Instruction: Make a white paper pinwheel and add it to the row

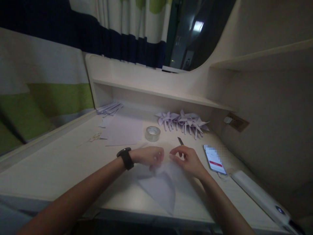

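- A folded sheet of pale paper point(161, 187) lies on the desk point(61, 169), its point toward the near edge
- Left hand point(149, 156) and right hand point(187, 158) pinch its far edge, fingers curled shut on it — a fold in the making, I judge
- Next calls for lining up edges, then a firm crease
- Beyond: phone point(214, 159), tape roll point(153, 133), paper pinwheels point(183, 121)

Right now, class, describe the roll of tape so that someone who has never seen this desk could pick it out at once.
Start at the pale desk under the low shelf. Near its middle, just beyond the left hand and in front of the row of paper pinwheels, sits the tape. It is the only round, clear ring there; everything near it is flat paper or folded paper.
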`<state>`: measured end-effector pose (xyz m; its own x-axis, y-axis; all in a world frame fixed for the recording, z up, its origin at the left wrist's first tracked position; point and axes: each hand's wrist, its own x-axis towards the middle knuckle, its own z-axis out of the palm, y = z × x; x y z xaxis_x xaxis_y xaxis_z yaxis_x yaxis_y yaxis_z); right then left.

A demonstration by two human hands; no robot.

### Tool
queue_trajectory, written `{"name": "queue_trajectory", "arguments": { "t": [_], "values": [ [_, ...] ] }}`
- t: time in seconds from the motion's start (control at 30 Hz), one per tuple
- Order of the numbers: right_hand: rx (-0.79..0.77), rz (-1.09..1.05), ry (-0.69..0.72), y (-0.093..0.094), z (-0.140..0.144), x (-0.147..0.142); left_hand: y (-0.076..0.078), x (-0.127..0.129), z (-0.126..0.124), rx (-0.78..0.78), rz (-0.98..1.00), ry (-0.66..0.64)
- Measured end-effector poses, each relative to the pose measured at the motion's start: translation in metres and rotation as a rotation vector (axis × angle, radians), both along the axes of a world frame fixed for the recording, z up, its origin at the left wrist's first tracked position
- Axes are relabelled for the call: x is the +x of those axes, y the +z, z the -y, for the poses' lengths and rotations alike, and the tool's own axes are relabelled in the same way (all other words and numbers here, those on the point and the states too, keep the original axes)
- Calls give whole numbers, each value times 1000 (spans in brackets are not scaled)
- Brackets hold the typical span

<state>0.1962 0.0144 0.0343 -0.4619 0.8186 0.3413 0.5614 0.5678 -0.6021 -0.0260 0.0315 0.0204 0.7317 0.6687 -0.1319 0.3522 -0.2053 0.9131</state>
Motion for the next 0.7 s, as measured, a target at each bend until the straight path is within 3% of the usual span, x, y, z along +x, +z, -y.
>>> {"name": "queue_trajectory", "arguments": {
  "t": [0.1, 0.17, 0.23, 0.43, 0.57, 0.63, 0.7],
  "values": [
    [-214, -45, 247, -1, -4, 3, 18, 2, -4, 68, -76, -136],
    [-424, -102, 385, -7, -5, 2, 25, 3, -7, 140, -96, -147],
    [-522, -154, 401, -14, -7, 0, 25, 4, -10, 220, -115, -99],
    [-540, -224, 262, -36, -8, -7, 13, -4, -10, 433, -113, 197],
    [-530, -157, 275, -36, -7, -5, 10, -34, 19, 648, -134, 455],
    [-495, -94, 297, -31, -7, 0, 7, -54, 44, 687, -175, 450],
    [-438, -45, 326, -23, -11, 3, 1, -71, 70, 610, -163, 310]
  ]
}}
